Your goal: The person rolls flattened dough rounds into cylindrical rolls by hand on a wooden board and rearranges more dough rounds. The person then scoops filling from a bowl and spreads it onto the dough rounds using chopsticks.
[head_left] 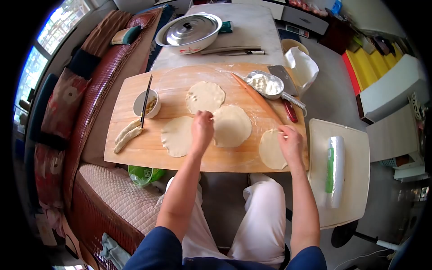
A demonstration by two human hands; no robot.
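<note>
My left hand (203, 130) is closed in a pinch between the left dough round (175, 138) and the middle dough round (233, 127). A small pale bit shows at its fingertips, by the middle round's edge. Over the upper edge of the right dough round (271, 150), my right hand (292, 143) is also pinched. Something pale is at its fingertips, too small to name. A tapered wooden rolling pin (257, 99) lies slantwise, its near end by my right hand. Farther back is another dough round (205, 96). All lie on a wooden board (121, 101).
At left are a bowl (136, 108) with chopsticks (146, 101) across it and dough strips (127, 136). Behind the rolling pin sit a flour scoop (267, 85), a scraper (282, 77) and a red-handled tool (290, 110). A lidded basin (189, 33) stands behind; a film roll (335, 171) lies right.
</note>
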